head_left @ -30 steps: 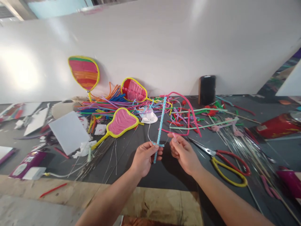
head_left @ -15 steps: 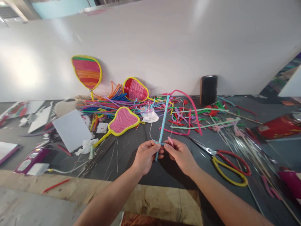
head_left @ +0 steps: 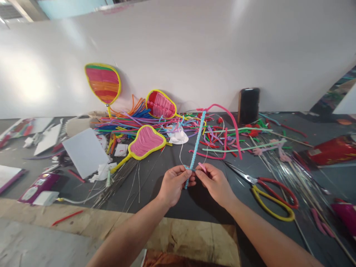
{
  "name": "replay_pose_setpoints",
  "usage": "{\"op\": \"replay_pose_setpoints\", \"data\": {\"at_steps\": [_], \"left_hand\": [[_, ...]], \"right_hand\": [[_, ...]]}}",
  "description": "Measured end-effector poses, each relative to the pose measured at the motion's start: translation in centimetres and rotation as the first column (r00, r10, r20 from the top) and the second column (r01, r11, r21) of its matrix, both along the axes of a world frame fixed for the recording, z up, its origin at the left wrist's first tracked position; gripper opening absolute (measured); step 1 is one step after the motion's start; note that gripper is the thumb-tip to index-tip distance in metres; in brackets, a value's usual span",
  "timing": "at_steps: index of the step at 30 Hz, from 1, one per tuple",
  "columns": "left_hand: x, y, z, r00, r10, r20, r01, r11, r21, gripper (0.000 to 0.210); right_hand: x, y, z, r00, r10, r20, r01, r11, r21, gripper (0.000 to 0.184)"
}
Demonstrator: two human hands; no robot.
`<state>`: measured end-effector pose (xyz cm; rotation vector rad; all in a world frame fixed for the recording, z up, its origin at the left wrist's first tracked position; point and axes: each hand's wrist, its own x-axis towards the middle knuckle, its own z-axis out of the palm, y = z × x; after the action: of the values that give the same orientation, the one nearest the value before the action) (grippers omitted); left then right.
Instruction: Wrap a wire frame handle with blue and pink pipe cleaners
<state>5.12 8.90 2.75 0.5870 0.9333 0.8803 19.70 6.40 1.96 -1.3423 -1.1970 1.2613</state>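
A light-blue pipe cleaner stem (head_left: 198, 139), wound in a spiral, stands tilted with its top leaning right. Near its lower end, my left hand (head_left: 172, 187) pinches it between thumb and fingers. Close against the stem on the right, my right hand (head_left: 215, 182) has its thumb and forefinger pressed together at the blue strand crossing the stem; how much of it they hold is hidden. A pink pipe cleaner end (head_left: 203, 167) pokes up at this hand. Thin wire (head_left: 182, 150) curves up from the stem, and a long bent pink pipe cleaner (head_left: 236, 128) arches from its top.
Red-and-yellow-handled scissors (head_left: 274, 198) lie right of my hands. Beyond are a pile of pipe cleaners (head_left: 133, 122), a pink fan shape with yellow edging (head_left: 147, 142) and an upright phone (head_left: 249, 105). White card (head_left: 85, 152) lies left; a red can (head_left: 332, 150) lies far right.
The top of the blue stem has swung slightly right, carrying the pink arch with it. Both hands stay at the lower end, their fingers shifted only a little.
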Motion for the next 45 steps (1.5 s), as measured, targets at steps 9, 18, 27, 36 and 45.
{"op": "replay_pose_setpoints", "data": {"at_steps": [9,18,27,36,45], "left_hand": [[-0.1,0.0,0.2,1.0,0.011,-0.002,-0.011,1.0,0.013,0.024],[0.0,0.1,0.1,1.0,0.009,0.0,-0.009,1.0,-0.001,0.025],[-0.6,0.3,0.6,1.0,0.025,0.017,-0.025,1.0,-0.02,0.026],[-0.6,0.2,0.5,0.999,-0.007,0.038,0.01,0.997,-0.08,0.025],[-0.5,0.5,0.4,0.999,-0.03,0.024,0.032,0.995,-0.095,0.025]], "right_hand": [[-0.1,0.0,0.2,1.0,-0.005,0.012,0.005,1.0,0.006,0.024],[-0.1,-0.1,0.5,1.0,-0.025,0.014,0.025,1.0,-0.016,0.026],[0.0,0.3,-0.4,0.943,-0.023,-0.333,-0.025,0.99,-0.138,0.034],[0.0,0.8,0.0,0.754,-0.232,-0.614,0.099,0.965,-0.243,0.028],[0.0,0.9,0.0,0.701,-0.236,-0.673,0.054,0.958,-0.28,0.026]]}}
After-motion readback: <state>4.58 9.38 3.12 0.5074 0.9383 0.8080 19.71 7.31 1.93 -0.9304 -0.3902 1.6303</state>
